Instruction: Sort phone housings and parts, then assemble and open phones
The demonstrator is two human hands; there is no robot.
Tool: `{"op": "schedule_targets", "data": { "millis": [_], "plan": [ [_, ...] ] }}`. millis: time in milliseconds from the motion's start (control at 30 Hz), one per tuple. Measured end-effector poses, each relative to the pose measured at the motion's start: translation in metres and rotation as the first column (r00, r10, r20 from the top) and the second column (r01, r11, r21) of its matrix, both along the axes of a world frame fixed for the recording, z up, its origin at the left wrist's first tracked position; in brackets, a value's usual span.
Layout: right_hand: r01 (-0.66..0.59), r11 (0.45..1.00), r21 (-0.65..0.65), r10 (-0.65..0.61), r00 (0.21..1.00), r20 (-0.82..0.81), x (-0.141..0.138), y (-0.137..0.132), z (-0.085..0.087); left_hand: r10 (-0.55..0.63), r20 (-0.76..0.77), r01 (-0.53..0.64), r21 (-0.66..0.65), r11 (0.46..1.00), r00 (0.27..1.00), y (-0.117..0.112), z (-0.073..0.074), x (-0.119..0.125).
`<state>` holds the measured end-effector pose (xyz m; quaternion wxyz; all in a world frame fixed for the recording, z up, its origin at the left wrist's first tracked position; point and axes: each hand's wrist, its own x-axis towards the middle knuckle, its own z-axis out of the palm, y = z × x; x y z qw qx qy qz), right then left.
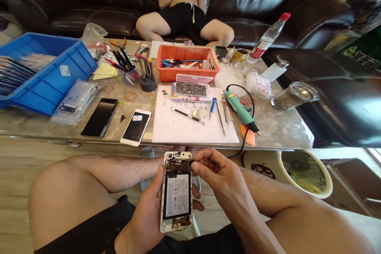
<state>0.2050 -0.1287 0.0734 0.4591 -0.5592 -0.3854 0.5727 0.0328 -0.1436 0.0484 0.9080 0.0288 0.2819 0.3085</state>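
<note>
An opened smartphone [177, 194] with a white frame lies in my left hand [149, 210], its battery and inner boards facing up. The fingers of that hand wrap around the phone's back and right edge. My right hand [220, 174] pinches at the phone's upper right corner, by the dark board. Thumb and forefinger are pressed together there; what they hold, if anything, is too small to make out. Beyond the phone, on the table, lies a white mat [166, 127] with tweezers [220, 118], a blue screwdriver [212, 108] and a black-handled tool [187, 115].
A clear case of screws [192, 89] sits below an orange tray [187, 72] of tools. A teal power tool [241, 109] with a black cable lies right. Left are a white phone [135, 127], a dark phone [99, 118] and a blue bin [35, 101]. A person sits opposite.
</note>
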Motion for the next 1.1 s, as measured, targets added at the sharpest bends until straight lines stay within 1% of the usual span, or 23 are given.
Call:
{"op": "schedule_targets", "data": {
  "millis": [67,100,133,167,200,267,300,333,367,533,833,1100],
  "plan": [
    [-0.042,0.999,-0.013,0.041,0.998,-0.052,0.003,-0.002,0.003,0.004,-0.01,-0.004,0.001,1.0,1.0,0.0,0.001,0.0],
    [-0.051,0.999,0.016,0.052,0.998,-0.043,0.004,-0.004,0.004,0.007,-0.012,-0.007,0.0,1.0,1.0,-0.001,0.001,0.0],
    [-0.054,0.996,0.075,0.054,0.999,0.006,0.005,-0.006,0.005,0.012,-0.013,-0.012,-0.004,1.0,1.0,-0.001,0.0,0.0],
    [-0.06,0.984,0.17,0.045,0.995,0.091,0.006,-0.009,0.006,0.013,-0.01,-0.013,-0.011,1.0,1.0,-0.002,0.0,0.0],
    [-0.081,0.955,0.285,0.026,0.981,0.193,0.007,-0.012,0.007,0.009,-0.001,-0.009,-0.019,1.0,1.0,-0.003,-0.001,0.0],
    [-0.171,0.862,0.476,-0.021,0.928,0.372,0.01,-0.017,0.008,0.001,0.034,0.0,-0.029,1.0,0.999,-0.004,-0.002,0.0],
    [-0.219,0.817,0.534,-0.039,0.903,0.428,0.012,-0.02,0.007,0.002,0.052,-0.001,-0.028,1.0,0.999,-0.004,-0.002,0.0],
    [-0.25,0.784,0.568,-0.048,0.888,0.458,0.013,-0.023,0.007,0.003,0.069,-0.002,-0.025,1.0,0.998,-0.004,-0.002,0.001],
    [-0.26,0.767,0.587,-0.058,0.882,0.467,0.015,-0.025,0.006,0.002,0.085,0.0,-0.023,1.0,0.996,-0.005,-0.003,0.001],
    [-0.245,0.754,0.61,-0.102,0.873,0.476,0.017,-0.029,0.003,-0.023,0.112,0.025,-0.018,1.0,0.993,-0.006,-0.003,0.004],
    [-0.327,0.734,0.595,-0.06,0.842,0.536,0.018,-0.03,0.0,0.116,0.112,-0.112,-0.04,0.993,0.987,-0.005,-0.001,0.001],
    [-0.336,0.744,0.578,-0.059,0.828,0.558,0.021,-0.036,-0.004,0.109,0.121,-0.106,-0.027,0.994,0.987,-0.004,0.0,0.004]
  ]
}}
